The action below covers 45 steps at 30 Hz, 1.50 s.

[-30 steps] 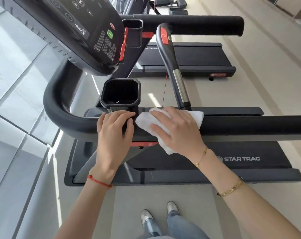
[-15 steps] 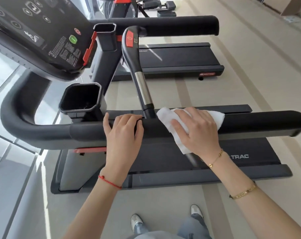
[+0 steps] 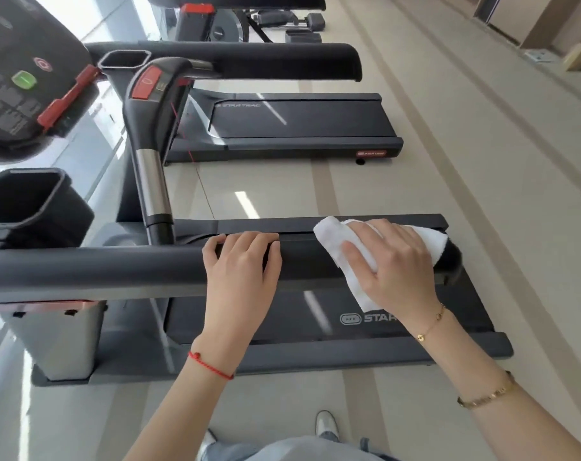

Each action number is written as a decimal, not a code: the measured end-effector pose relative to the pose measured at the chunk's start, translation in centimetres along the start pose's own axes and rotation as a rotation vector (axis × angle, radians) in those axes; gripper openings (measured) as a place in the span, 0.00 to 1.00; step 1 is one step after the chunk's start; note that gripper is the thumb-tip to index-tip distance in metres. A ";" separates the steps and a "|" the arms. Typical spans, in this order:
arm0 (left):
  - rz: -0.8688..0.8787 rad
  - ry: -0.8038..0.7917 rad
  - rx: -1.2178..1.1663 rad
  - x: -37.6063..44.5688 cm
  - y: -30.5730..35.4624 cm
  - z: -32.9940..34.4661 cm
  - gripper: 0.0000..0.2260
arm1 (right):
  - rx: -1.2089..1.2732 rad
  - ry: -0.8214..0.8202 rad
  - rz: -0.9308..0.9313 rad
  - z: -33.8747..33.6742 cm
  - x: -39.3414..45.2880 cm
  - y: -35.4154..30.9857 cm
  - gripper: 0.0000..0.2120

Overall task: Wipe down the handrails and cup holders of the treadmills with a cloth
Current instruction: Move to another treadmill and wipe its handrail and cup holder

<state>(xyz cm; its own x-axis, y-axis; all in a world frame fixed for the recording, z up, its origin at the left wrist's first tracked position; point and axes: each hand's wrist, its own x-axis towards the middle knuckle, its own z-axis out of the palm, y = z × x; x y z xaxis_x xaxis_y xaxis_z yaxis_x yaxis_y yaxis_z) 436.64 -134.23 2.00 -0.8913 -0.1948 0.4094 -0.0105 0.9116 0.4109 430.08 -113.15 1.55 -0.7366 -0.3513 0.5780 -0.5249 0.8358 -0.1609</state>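
With the left hand [image 3: 241,261] curled over the rail [image 3: 116,266] to steady and the right hand [image 3: 394,261] clamping the cloth [image 3: 329,232] round its 3 o'clock end, wrap fully, press evenly and cover the end cap.

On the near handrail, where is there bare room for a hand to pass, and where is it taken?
Bare: the handrail from the cup holder side to the left hand, and a short gap between that hand and the cloth. Crowded: the rail's far end, under the right hand and cloth.
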 end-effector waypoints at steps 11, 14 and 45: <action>-0.036 0.008 0.056 -0.3 7.2 3.4 0.11 | 0.094 -0.133 -0.209 -1.9 -0.9 6.1 0.17; -0.047 0.006 0.065 -0.3 8.8 4.0 0.10 | 0.236 -0.122 -0.090 -2.7 -1.3 8.0 0.17; 0.021 -0.172 0.006 1.1 13.1 5.6 0.12 | 0.805 -0.199 0.417 -2.1 -3.0 12.2 0.14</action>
<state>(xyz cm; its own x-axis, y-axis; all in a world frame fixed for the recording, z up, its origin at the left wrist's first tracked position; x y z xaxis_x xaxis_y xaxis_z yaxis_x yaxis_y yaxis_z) 433.02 -120.48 3.29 -0.9559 -0.1116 0.2717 0.0062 0.9171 0.3985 426.79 -101.05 -0.48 -0.9529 -0.2162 0.2127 -0.2842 0.3918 -0.8751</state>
